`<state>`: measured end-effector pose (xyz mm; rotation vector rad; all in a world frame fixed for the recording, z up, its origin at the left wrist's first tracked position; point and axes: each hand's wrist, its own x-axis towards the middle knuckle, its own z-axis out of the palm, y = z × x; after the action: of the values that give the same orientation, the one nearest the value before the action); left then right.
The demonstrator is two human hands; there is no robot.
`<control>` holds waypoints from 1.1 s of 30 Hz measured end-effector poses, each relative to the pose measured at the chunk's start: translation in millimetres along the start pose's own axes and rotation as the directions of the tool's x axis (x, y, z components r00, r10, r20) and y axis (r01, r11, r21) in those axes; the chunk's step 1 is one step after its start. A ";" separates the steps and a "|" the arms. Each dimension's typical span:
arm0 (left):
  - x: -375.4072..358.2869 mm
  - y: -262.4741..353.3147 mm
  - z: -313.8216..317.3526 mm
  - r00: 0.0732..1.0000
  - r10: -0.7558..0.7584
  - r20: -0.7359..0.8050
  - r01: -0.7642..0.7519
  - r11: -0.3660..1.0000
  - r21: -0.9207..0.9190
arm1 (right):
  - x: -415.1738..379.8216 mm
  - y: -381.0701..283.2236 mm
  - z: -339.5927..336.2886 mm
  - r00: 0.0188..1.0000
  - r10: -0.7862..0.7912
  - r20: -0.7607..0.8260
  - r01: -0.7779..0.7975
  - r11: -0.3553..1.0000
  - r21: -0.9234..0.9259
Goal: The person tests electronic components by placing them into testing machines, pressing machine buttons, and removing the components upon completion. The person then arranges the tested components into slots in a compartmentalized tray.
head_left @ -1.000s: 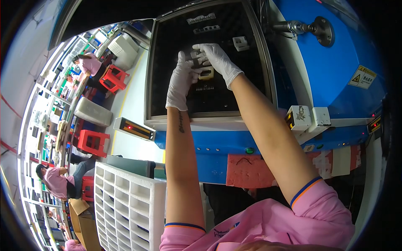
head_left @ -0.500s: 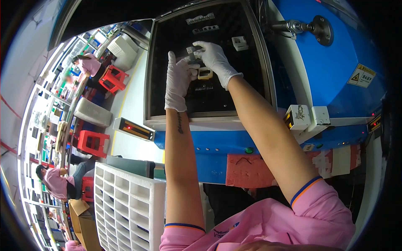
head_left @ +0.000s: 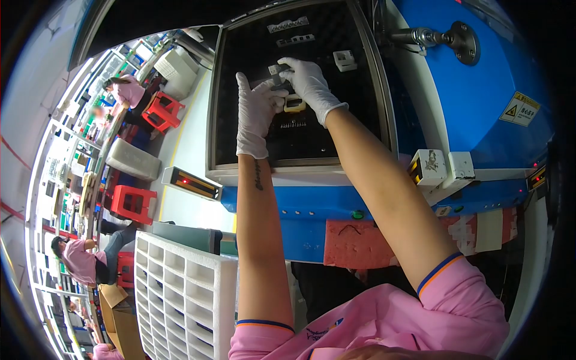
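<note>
A blue machine (head_left: 474, 114) stands around the metal-framed black bed (head_left: 348, 129). Over the bed, the gloved right hand (head_left: 310, 85) pinches a small grey part, and the gloved left hand (head_left: 254, 115) has its thumb spread wide and its bent fingers at the part's lower end; whether they grip it I cannot tell. Two slotted strips (head_left: 288, 24) lie beyond, a white block (head_left: 347, 67) to the right, a cream frame (head_left: 295, 110) just below the grey part (head_left: 275, 69).
</note>
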<state>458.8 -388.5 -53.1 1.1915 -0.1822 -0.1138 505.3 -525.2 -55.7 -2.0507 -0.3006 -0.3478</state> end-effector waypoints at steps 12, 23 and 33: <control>0.6 -0.6 -0.5 1.000 0.006 0.006 -0.006 1.000 -0.019 | 0.4 1.0 0.6 1.000 -0.011 -0.013 0.010 0.999 -0.033; 0.7 0.3 0.4 1.000 0.008 0.011 -0.008 1.000 0.003 | 4.5 6.2 4.4 0.997 -0.057 -0.055 0.051 0.994 -0.101; -0.3 -1.1 3.4 0.999 0.021 0.035 -0.022 0.999 0.032 | 9.4 12.9 9.1 0.985 -0.126 -0.115 0.111 0.986 -0.127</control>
<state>457.8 -392.0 -52.9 1.2203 -0.2281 -0.1132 519.6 -522.7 -66.9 -2.1237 -0.3340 -0.5752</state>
